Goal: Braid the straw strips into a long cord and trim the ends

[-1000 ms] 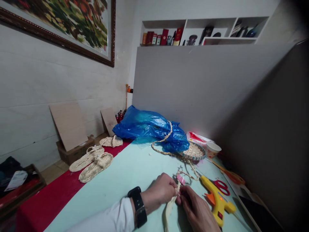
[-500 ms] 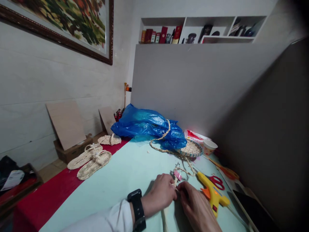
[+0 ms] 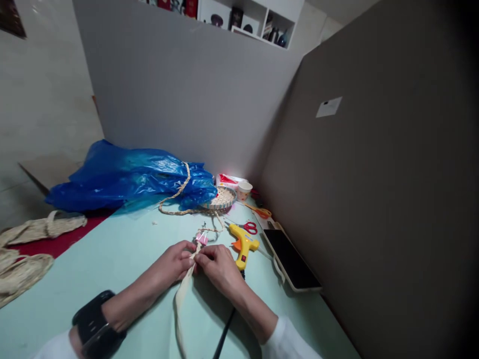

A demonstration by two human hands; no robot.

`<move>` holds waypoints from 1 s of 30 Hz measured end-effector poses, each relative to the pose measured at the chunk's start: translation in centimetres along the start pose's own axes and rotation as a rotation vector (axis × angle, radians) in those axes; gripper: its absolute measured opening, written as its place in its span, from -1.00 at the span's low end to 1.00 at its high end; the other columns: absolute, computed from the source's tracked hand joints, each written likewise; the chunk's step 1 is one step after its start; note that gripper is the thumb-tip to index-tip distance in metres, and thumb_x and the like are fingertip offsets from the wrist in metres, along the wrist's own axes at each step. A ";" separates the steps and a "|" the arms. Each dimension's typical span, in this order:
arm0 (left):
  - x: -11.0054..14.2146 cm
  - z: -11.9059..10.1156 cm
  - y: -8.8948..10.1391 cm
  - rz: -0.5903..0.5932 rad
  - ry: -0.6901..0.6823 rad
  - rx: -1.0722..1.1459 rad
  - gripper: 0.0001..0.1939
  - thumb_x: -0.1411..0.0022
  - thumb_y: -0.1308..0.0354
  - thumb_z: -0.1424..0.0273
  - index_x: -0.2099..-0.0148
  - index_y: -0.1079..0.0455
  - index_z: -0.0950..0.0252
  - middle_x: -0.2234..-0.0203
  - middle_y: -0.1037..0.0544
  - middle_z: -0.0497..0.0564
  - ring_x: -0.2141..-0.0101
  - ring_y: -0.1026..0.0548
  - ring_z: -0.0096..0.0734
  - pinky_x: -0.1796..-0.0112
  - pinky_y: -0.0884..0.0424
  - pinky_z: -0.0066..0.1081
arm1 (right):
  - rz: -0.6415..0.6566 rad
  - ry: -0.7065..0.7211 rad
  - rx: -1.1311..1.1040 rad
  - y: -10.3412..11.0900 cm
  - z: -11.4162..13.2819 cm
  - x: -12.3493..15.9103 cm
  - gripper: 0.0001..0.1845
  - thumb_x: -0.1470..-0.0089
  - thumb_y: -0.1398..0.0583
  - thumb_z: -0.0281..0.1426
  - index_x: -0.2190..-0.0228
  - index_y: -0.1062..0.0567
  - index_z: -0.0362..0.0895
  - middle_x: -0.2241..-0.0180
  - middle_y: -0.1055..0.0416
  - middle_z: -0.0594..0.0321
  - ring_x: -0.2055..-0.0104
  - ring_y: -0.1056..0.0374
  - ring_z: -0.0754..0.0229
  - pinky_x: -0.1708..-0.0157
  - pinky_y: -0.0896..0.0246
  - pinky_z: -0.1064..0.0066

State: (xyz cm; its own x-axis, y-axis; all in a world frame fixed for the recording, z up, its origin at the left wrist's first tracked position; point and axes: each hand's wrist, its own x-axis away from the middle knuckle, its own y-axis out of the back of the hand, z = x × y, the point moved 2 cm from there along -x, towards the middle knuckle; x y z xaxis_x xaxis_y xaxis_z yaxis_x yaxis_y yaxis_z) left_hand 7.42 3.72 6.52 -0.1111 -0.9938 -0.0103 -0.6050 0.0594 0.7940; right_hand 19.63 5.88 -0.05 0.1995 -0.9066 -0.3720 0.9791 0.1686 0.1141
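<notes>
1. Both hands meet over the desk (image 3: 130,249), pinching the same narrow spot on a pale strip (image 3: 180,299): the left hand (image 3: 177,262) from one side, the right hand (image 3: 218,265) from the other. The exact fingertip grip is partly hidden.
2. The strip's far end lies at a pink clip (image 3: 202,239), just beyond the fingers; the rest runs back between the forearms towards the near edge of the view.
3. What looks done: the short piece between clip and fingers seems gathered and narrow, perhaps twisted or plaited, though it is too small to be sure.
4. What looks left: the long tail on the near side is loose and mostly flat, so the work on this strip appears to be at an early stage.
5. The yellow glue gun (image 3: 244,244) and red scissors (image 3: 250,228) lie beside the right hand, neither one held.
6. Farther off, a braided rope (image 3: 186,180) lies over the blue bag (image 3: 127,174), and woven slippers (image 3: 26,277) sit at the left; these look already formed.
</notes>
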 end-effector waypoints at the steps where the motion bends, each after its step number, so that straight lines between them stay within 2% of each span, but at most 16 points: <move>1: 0.0 -0.1 0.2 -0.015 -0.020 -0.070 -0.72 -0.01 -0.02 0.24 0.22 -0.29 0.24 0.62 -0.37 -0.18 0.60 -0.30 -0.44 0.51 -0.14 -0.47 | -0.010 -0.004 -0.023 0.0 0.0 0.1 -0.71 -0.08 -0.14 -0.49 0.62 -0.53 -0.17 0.66 -0.28 0.36 0.52 -0.21 0.29 0.46 0.01 0.47; 3: 0.1 -0.5 0.6 -0.054 -0.075 -0.220 -0.80 -0.07 -0.01 0.26 0.30 -0.35 0.23 0.55 -0.48 -0.09 0.45 -0.42 -0.32 0.39 -0.23 -0.41 | -0.045 -0.017 -0.058 0.1 0.0 0.3 -0.70 -0.08 -0.15 -0.48 0.63 -0.54 -0.18 0.69 -0.24 0.38 0.53 -0.17 0.31 0.47 0.01 0.48; 5: 0.3 -1.1 1.0 -0.078 -0.124 -0.362 -0.79 -0.15 0.00 0.25 0.37 -0.38 0.22 0.45 -0.58 0.00 0.33 -0.47 -0.22 0.28 -0.24 -0.35 | -0.086 -0.031 -0.079 0.2 0.0 0.4 -0.71 -0.07 -0.15 -0.48 0.64 -0.54 -0.18 0.70 -0.20 0.40 0.55 -0.12 0.32 0.50 0.05 0.48; 6: 0.5 -1.5 1.1 -0.085 -0.137 -0.424 -0.76 -0.18 0.02 0.24 0.40 -0.39 0.22 0.44 -0.59 0.02 0.32 -0.47 -0.19 0.26 -0.23 -0.33 | -0.103 -0.036 -0.084 0.2 0.1 0.4 -0.71 -0.06 -0.16 -0.48 0.65 -0.52 -0.18 0.71 -0.17 0.40 0.56 -0.09 0.33 0.51 0.08 0.47; 10: 0.8 -2.5 1.3 -0.106 -0.119 -0.578 -0.68 -0.21 0.07 0.27 0.53 -0.35 0.19 0.59 -0.53 -0.03 0.43 -0.46 -0.20 0.31 -0.20 -0.34 | -0.137 -0.024 -0.093 0.3 0.2 0.8 -0.70 -0.02 -0.15 -0.49 0.70 -0.45 -0.18 0.73 -0.09 0.41 0.58 -0.01 0.33 0.53 0.15 0.43; 14: 1.1 -2.2 0.2 -0.093 -0.089 -0.626 -0.63 -0.25 0.13 0.30 0.55 -0.33 0.19 0.58 -0.55 -0.06 0.44 -0.50 -0.28 0.33 -0.26 -0.40 | -0.144 0.000 -0.118 0.1 -0.1 1.1 -0.71 0.00 -0.13 -0.49 0.70 -0.44 -0.17 0.73 -0.07 0.41 0.57 -0.01 0.32 0.53 0.16 0.43; 17: 1.7 -1.5 -1.0 -0.114 -0.080 -0.700 -0.64 -0.30 0.18 0.37 0.46 -0.35 0.20 0.51 -0.60 0.01 0.42 -0.54 -0.23 0.32 -0.28 -0.36 | -0.111 0.016 -0.157 0.0 -0.4 0.9 -0.71 0.00 -0.11 -0.51 0.70 -0.41 -0.16 0.71 -0.13 0.41 0.56 -0.06 0.32 0.51 0.11 0.45; 21: 2.7 -1.6 -2.2 -0.142 -0.082 -0.939 -0.63 -0.37 0.20 0.45 0.19 -0.46 0.27 0.30 -0.66 0.18 0.26 -0.61 0.01 0.25 -0.33 -0.21 | -0.078 0.027 -0.209 0.1 -0.7 0.6 -0.65 0.00 -0.13 -0.48 0.75 -0.22 -0.14 0.69 0.03 0.43 0.55 0.03 0.33 0.52 0.17 0.44; 24: 3.2 -2.4 -3.0 -0.084 -0.074 -1.141 -0.59 -0.39 0.23 0.53 0.00 -0.45 0.32 0.20 -0.64 0.20 0.22 -0.62 0.05 0.20 -0.41 -0.12 | -0.072 0.010 -0.250 0.1 -0.8 0.5 -0.65 0.01 -0.12 -0.47 0.74 -0.18 -0.14 0.67 0.09 0.42 0.54 0.09 0.33 0.52 0.20 0.44; 28: 3.8 -2.9 -4.1 -0.003 -0.053 -1.149 -0.46 -0.24 0.30 0.76 -0.06 -0.43 0.54 0.17 -0.60 0.38 0.15 -0.60 0.13 0.16 -0.46 0.02 | -0.048 -0.020 -0.325 -0.2 -0.9 0.5 -0.69 0.01 -0.13 -0.40 0.72 -0.24 -0.14 0.66 0.02 0.41 0.54 0.05 0.33 0.52 0.14 0.47; 30: 4.3 -2.8 -4.8 0.017 -0.071 -1.097 -0.42 -0.17 0.27 0.80 -0.08 -0.43 0.57 0.12 -0.59 0.42 0.09 -0.58 0.11 0.11 -0.45 0.02 | -0.025 -0.025 -0.359 -0.4 -0.9 0.6 -0.69 0.03 -0.15 -0.32 0.71 -0.30 -0.15 0.67 -0.07 0.40 0.54 -0.01 0.32 0.51 0.07 0.47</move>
State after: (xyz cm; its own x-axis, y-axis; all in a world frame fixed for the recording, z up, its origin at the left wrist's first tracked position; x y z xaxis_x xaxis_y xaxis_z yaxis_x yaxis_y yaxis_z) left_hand 12.10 -1.13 4.36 -0.1796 -0.9837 -0.0009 0.4232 -0.0780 0.9027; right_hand 19.41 5.59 -1.18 0.1790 -0.9206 -0.3471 0.9364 0.2676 -0.2269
